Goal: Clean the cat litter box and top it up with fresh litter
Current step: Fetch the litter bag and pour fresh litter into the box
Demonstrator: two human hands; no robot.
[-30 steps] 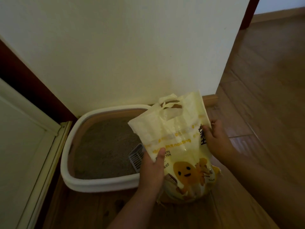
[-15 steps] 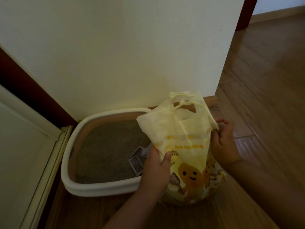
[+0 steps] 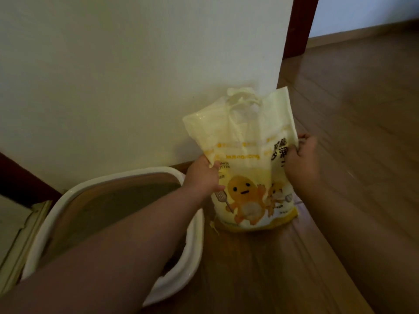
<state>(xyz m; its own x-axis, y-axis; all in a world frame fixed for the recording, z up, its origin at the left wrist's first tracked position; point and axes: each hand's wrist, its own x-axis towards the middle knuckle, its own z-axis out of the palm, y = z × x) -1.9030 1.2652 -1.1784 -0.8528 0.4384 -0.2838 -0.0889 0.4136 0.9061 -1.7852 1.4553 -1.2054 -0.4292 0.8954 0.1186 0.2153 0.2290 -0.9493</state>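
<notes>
Your left hand [image 3: 203, 175] gripped the yellow cat litter bag [image 3: 247, 168] at its left edge, your right hand [image 3: 299, 155] clutched its right edge, bag upright on the wooden floor [image 3: 351, 109], just right of the white litter box [image 3: 195, 243], against the wall [image 3: 136, 75].

Both bare forearms reach forward; left hand [image 3: 202, 175] at centre frame and right hand [image 3: 300, 155] right of centre, fingers curled, gripping.

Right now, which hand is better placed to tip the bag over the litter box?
Probably the left hand: its grip is on the litter bag edge nearest the litter box. The right hand holds the far edge.
</notes>
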